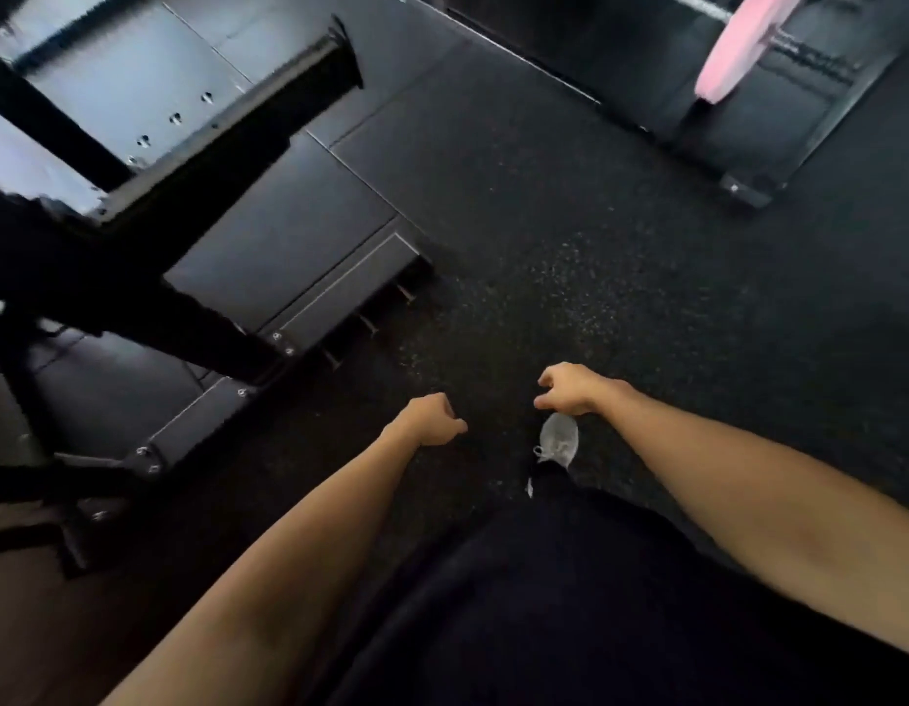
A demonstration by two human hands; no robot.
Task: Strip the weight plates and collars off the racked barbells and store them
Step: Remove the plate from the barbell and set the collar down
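A pink weight plate (737,43) hangs on a barbell (696,5) at the top right, seen nearly edge-on above a black rack base (768,129). Both my hands hang over the black rubber floor, far from the plate. My left hand (434,420) has loosely curled fingers and holds nothing. My right hand (569,392) also hangs loosely curled and empty. No collar shows in this blurred view.
A black steel rack frame (152,160) and its platform (289,236) fill the left side, with short pegs (368,323) along its floor edge. My grey shoe (559,440) steps on the speckled rubber floor (569,221) between the two racks.
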